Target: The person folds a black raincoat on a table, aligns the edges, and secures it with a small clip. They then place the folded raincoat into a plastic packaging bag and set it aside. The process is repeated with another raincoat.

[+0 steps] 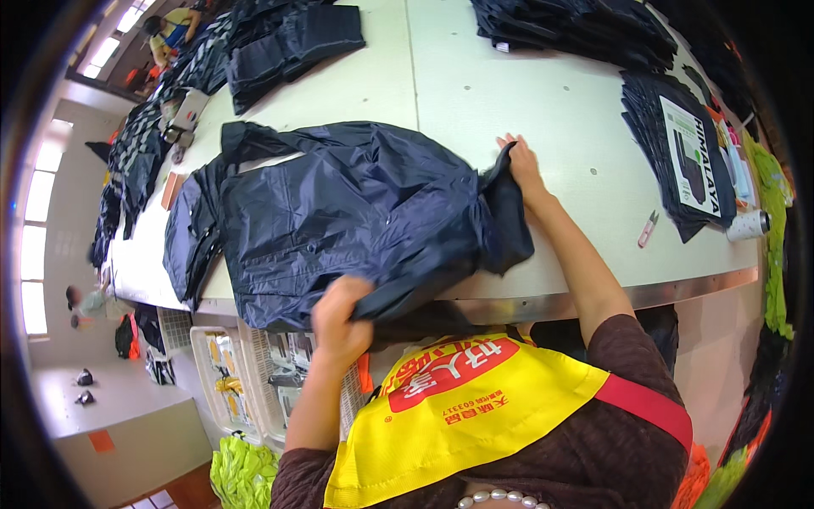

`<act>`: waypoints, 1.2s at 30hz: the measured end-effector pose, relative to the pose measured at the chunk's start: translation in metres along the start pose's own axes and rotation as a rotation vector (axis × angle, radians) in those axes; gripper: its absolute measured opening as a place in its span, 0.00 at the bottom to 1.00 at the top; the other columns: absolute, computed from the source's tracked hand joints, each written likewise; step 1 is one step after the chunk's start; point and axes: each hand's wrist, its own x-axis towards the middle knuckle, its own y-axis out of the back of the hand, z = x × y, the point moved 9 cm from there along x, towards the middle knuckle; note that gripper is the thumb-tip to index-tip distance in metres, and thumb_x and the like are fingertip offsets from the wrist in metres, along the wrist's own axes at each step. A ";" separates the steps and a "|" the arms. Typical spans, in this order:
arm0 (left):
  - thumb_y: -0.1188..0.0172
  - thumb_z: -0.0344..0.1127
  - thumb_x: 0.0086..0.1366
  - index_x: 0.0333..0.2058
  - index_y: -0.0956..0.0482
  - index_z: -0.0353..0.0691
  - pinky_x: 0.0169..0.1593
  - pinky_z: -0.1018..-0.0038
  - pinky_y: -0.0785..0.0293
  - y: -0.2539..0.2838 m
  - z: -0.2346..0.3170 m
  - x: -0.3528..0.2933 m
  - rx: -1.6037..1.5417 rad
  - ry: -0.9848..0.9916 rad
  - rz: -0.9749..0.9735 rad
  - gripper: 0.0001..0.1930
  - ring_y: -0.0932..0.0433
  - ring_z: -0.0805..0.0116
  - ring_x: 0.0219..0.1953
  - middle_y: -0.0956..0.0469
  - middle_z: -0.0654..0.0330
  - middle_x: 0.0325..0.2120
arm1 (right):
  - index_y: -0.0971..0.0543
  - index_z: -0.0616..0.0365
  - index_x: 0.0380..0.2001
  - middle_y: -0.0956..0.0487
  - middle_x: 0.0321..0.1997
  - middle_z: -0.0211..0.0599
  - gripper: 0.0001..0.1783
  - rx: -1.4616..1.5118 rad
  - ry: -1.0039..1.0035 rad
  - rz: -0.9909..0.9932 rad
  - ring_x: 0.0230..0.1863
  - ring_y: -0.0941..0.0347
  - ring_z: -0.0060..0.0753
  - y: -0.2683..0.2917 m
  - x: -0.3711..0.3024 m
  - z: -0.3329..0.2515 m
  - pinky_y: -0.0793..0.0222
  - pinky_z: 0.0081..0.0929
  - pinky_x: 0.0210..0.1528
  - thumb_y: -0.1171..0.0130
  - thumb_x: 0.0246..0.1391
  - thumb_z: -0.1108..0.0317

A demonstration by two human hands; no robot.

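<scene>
A dark navy jacket (339,199) of thin, shiny fabric lies spread on the white table in front of me, with its sleeves toward the left. My left hand (341,318) is closed in a fist round its near edge, at the table's front rim, and is slightly blurred. At the jacket's right end my right hand (523,170) holds a raised, bunched part of the fabric. The fingertips there show beyond the cloth, while the thumb is hidden. The lifted fabric between my hands hangs in loose folds.
Stacked dark garments (292,51) lie at the far left, with another pile (577,34) at the far right. Pink-handled thread snips (648,229) rest near a stack of dark packages (678,153). White plastic baskets (229,382) stand below the table's metal edge. Another person (174,34) is far off.
</scene>
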 end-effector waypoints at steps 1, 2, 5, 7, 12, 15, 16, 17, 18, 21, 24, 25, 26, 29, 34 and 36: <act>0.49 0.25 0.43 0.28 0.29 0.33 0.35 0.68 0.29 0.038 0.012 -0.011 0.056 -0.086 0.135 0.09 0.25 0.56 0.29 0.26 0.53 0.24 | 0.40 0.56 0.61 0.40 0.64 0.52 0.36 0.014 0.056 -0.046 0.66 0.49 0.58 -0.005 0.007 -0.028 0.52 0.44 0.64 0.43 0.47 0.61; 0.45 0.32 0.51 0.28 0.31 0.36 0.34 0.68 0.30 0.081 0.014 -0.030 -0.092 -0.079 0.363 0.07 0.26 0.60 0.28 0.26 0.57 0.25 | 0.45 0.57 0.63 0.44 0.66 0.51 0.48 0.033 0.114 -0.097 0.67 0.50 0.58 -0.012 0.010 -0.058 0.52 0.47 0.64 0.36 0.41 0.53; 0.50 0.35 0.59 0.28 0.33 0.43 0.31 0.71 0.33 0.182 0.052 -0.058 -0.271 -0.181 0.567 0.04 0.31 0.65 0.26 0.29 0.59 0.27 | 0.45 0.56 0.64 0.45 0.66 0.50 0.50 0.267 0.318 0.035 0.67 0.51 0.57 -0.036 0.009 -0.151 0.53 0.47 0.65 0.35 0.40 0.50; 0.52 0.38 0.61 0.27 0.34 0.45 0.29 0.72 0.38 0.247 0.053 -0.081 -0.572 -0.362 0.433 0.06 0.33 0.66 0.26 0.31 0.61 0.26 | 0.42 0.55 0.62 0.44 0.66 0.49 0.41 0.386 0.417 0.126 0.67 0.51 0.58 -0.045 0.022 -0.203 0.52 0.48 0.64 0.41 0.46 0.56; 0.49 0.42 0.59 0.27 0.31 0.48 0.33 0.68 0.35 0.418 0.092 -0.190 -0.085 -0.408 0.977 0.07 0.30 0.65 0.28 0.30 0.59 0.24 | 0.33 0.51 0.55 0.28 0.55 0.47 0.24 0.510 0.606 -0.057 0.58 0.35 0.52 -0.028 0.039 -0.312 0.39 0.42 0.58 0.48 0.53 0.67; 0.49 0.42 0.60 0.30 0.31 0.46 0.36 0.68 0.35 0.475 0.042 -0.231 0.168 -0.134 1.185 0.07 0.29 0.64 0.30 0.29 0.58 0.27 | 0.36 0.55 0.58 0.26 0.49 0.54 0.28 0.619 0.497 0.186 0.45 0.25 0.53 0.103 0.087 -0.325 0.28 0.36 0.47 0.45 0.52 0.73; 0.49 0.41 0.60 0.31 0.31 0.45 0.37 0.68 0.35 0.486 0.041 -0.251 0.264 -0.021 1.217 0.07 0.29 0.63 0.31 0.29 0.57 0.27 | 0.33 0.51 0.57 0.25 0.50 0.46 0.32 0.684 0.534 0.086 0.52 0.28 0.48 0.154 0.093 -0.359 0.31 0.31 0.55 0.47 0.47 0.84; 0.49 0.41 0.60 0.31 0.31 0.45 0.37 0.68 0.35 0.497 0.055 -0.266 0.369 0.084 1.231 0.08 0.29 0.63 0.32 0.29 0.57 0.28 | 0.33 0.50 0.57 0.24 0.49 0.45 0.37 0.747 0.746 0.177 0.50 0.26 0.47 0.212 0.084 -0.400 0.29 0.31 0.52 0.49 0.41 0.89; 0.49 0.41 0.60 0.32 0.31 0.44 0.38 0.68 0.35 0.502 0.057 -0.270 0.428 0.156 1.226 0.08 0.29 0.62 0.32 0.29 0.56 0.29 | 0.31 0.53 0.54 0.23 0.45 0.45 0.33 0.857 0.847 0.055 0.46 0.25 0.47 0.257 0.073 -0.434 0.29 0.33 0.48 0.52 0.40 0.87; 0.49 0.41 0.61 0.35 0.31 0.42 0.41 0.67 0.35 0.525 0.014 -0.239 0.497 0.289 1.150 0.09 0.29 0.61 0.35 0.29 0.55 0.31 | 0.28 0.62 0.48 0.24 0.45 0.52 0.21 1.096 1.114 -0.235 0.49 0.29 0.51 0.294 0.041 -0.492 0.35 0.38 0.53 0.55 0.48 0.72; 0.49 0.40 0.61 0.37 0.31 0.41 0.43 0.67 0.35 0.536 0.004 -0.131 0.544 0.233 0.991 0.11 0.29 0.59 0.37 0.28 0.53 0.33 | 0.28 0.66 0.47 0.25 0.45 0.49 0.22 1.216 1.107 -0.625 0.49 0.30 0.43 0.267 0.025 -0.461 0.38 0.33 0.54 0.57 0.47 0.72; 0.49 0.40 0.61 0.38 0.31 0.40 0.44 0.67 0.35 0.531 0.001 -0.085 0.553 0.196 0.927 0.11 0.29 0.59 0.38 0.28 0.53 0.34 | 0.30 0.67 0.49 0.26 0.47 0.45 0.23 1.272 0.995 -0.796 0.51 0.32 0.38 0.253 0.018 -0.440 0.40 0.32 0.57 0.57 0.47 0.74; 0.49 0.40 0.61 0.39 0.31 0.39 0.45 0.67 0.35 0.527 -0.004 -0.044 0.561 0.166 0.873 0.12 0.29 0.58 0.39 0.28 0.52 0.35 | 0.31 0.67 0.51 0.27 0.49 0.44 0.26 1.395 0.847 -0.854 0.53 0.33 0.36 0.236 0.009 -0.413 0.41 0.30 0.59 0.54 0.45 0.73; 0.49 0.39 0.62 0.41 0.31 0.38 0.47 0.67 0.34 0.468 -0.033 0.100 0.503 0.038 0.705 0.13 0.29 0.57 0.41 0.28 0.51 0.37 | 0.29 0.65 0.52 0.29 0.53 0.42 0.28 1.610 -0.174 -1.048 0.54 0.34 0.34 0.171 -0.051 -0.313 0.42 0.24 0.61 0.49 0.44 0.68; 0.49 0.38 0.63 0.46 0.31 0.35 0.51 0.66 0.34 0.291 -0.034 0.300 0.396 -0.183 0.464 0.16 0.28 0.54 0.45 0.27 0.48 0.41 | 0.36 0.73 0.56 0.32 0.58 0.45 0.36 1.552 -0.736 -0.388 0.58 0.37 0.34 0.100 -0.153 -0.139 0.45 0.22 0.63 0.54 0.36 0.79; 0.49 0.38 0.63 0.47 0.30 0.33 0.52 0.66 0.34 0.190 -0.057 0.342 0.306 -0.249 0.355 0.17 0.28 0.53 0.47 0.27 0.47 0.42 | 0.35 0.71 0.55 0.30 0.56 0.41 0.33 1.474 -0.868 -0.327 0.56 0.35 0.34 0.096 -0.184 -0.094 0.43 0.23 0.61 0.53 0.40 0.78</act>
